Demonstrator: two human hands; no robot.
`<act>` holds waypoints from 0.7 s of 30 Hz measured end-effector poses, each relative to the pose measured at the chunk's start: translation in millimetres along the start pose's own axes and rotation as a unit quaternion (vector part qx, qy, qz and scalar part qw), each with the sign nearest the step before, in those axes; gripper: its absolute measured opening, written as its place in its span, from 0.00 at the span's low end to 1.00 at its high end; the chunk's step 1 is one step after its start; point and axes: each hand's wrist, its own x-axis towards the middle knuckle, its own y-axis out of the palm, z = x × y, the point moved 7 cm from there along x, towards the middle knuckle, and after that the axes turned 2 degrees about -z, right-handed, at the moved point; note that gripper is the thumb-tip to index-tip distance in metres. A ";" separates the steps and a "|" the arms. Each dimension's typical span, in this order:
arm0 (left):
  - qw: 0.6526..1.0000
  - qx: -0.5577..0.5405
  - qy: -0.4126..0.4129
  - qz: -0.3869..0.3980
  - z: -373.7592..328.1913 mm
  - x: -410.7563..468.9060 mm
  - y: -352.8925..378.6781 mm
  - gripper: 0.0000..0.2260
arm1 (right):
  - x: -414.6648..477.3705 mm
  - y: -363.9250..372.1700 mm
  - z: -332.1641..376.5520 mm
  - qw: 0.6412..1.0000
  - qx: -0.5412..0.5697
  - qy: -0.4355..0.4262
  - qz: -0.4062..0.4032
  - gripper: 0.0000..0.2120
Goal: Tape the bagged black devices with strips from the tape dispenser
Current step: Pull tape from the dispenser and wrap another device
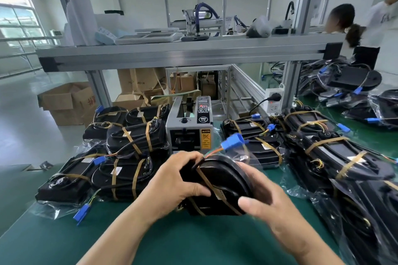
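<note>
Both my hands hold one bagged black device just above the green mat, tilted on its edge. My left hand grips its left end, fingers curled over the top. My right hand grips its right side, the thumb pressing on the front. Brown tape strips cross the device, and a blue connector on coloured wires sticks up from its bag. The grey tape dispenser stands directly behind it.
A stack of taped bagged devices lies to the left and a row of more of them to the right. An aluminium frame shelf spans overhead. Cardboard boxes stand on the floor at left. Two persons stand at far right.
</note>
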 end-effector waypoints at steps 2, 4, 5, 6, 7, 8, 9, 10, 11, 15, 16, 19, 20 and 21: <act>0.997 0.069 0.019 -0.013 -4.4 1.4 -0.8 0.32 | 3.0 -8.7 -0.5 1.000 -0.011 0.016 0.000 0.24; 0.993 0.109 0.032 -0.024 -8.8 2.1 2.5 0.33 | 6.0 -12.9 -1.2 0.999 -0.019 0.029 -0.006 0.21; 0.990 0.133 0.045 -0.030 -10.8 2.0 4.8 0.34 | 7.5 -13.0 -2.7 0.999 -0.019 0.037 -0.007 0.21; 0.984 0.163 0.063 -0.028 -13.5 1.5 8.6 0.37 | 8.9 -12.5 -5.1 0.999 -0.018 0.047 -0.007 0.21; 0.978 0.191 0.081 -0.020 -15.9 0.8 13.6 0.39 | 10.3 -11.7 -8.4 0.998 -0.020 0.057 -0.006 0.21; 0.972 0.217 0.093 -0.013 -18.2 -0.5 19.1 0.40 | 11.3 -11.4 -12.6 0.998 -0.024 0.065 -0.006 0.21; 0.966 0.238 0.102 -0.008 -19.9 -2.6 23.8 0.39 | 12.1 -11.4 -17.1 0.997 -0.022 0.070 -0.011 0.20; 0.960 0.255 0.115 -0.011 -22.2 -5.6 27.7 0.38 | 11.8 -12.0 -22.3 0.997 -0.013 0.077 -0.019 0.19; 0.955 0.264 0.137 -0.020 -26.1 -9.3 31.1 0.36 | 11.0 -12.5 -26.5 0.996 0.000 0.084 -0.031 0.20; 0.960 0.165 0.217 -0.056 -45.8 -22.6 42.5 0.17 | 5.7 -15.6 -37.6 0.994 0.040 0.085 -0.062 0.14; 0.962 0.140 0.225 -0.069 -49.3 -23.7 43.2 0.12 | 5.2 -15.7 -38.3 0.993 0.051 0.087 -0.063 0.14; 0.967 0.104 0.219 -0.084 -51.0 -22.6 41.8 0.05 | 5.1 -15.3 -42.3 0.989 0.093 0.096 -0.061 0.21; 0.970 0.092 0.215 -0.074 -49.6 -22.1 41.3 0.05 | 4.6 -16.9 -45.2 0.986 0.112 0.102 -0.068 0.22; 0.970 0.091 0.218 -0.060 -48.5 -22.5 41.4 0.05 | 2.9 -19.2 -48.8 0.983 0.127 0.109 -0.073 0.22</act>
